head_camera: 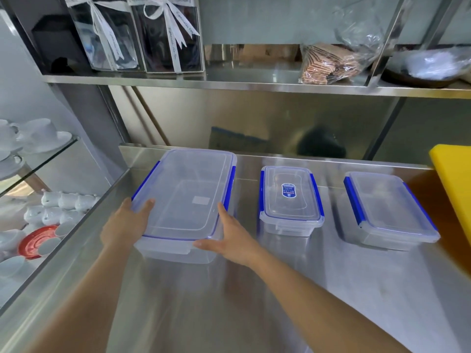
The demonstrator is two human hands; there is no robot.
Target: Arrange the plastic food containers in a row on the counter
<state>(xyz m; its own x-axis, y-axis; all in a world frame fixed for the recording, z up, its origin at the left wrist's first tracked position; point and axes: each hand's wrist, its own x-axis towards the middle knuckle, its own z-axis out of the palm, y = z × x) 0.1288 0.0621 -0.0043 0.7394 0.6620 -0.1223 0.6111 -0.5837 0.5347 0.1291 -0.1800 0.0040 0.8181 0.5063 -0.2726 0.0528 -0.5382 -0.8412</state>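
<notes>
gripping the large container (186, 200) at its near corners, left hand (125, 225) and right hand (229, 238) both clasped on it at the counter's (280, 289) left end. small container (290, 200) and medium container (387, 210) already lined up rightward, well apart. probably only squaring this last one left.

Desk (254, 301), near edge: bare steel, open passage. Far edge: large container (188, 197), small container (290, 197), medium container (390, 210), clear gaps between. Right edge: yellow cutting board (456, 174). Overhead: shelf (254, 85).
</notes>
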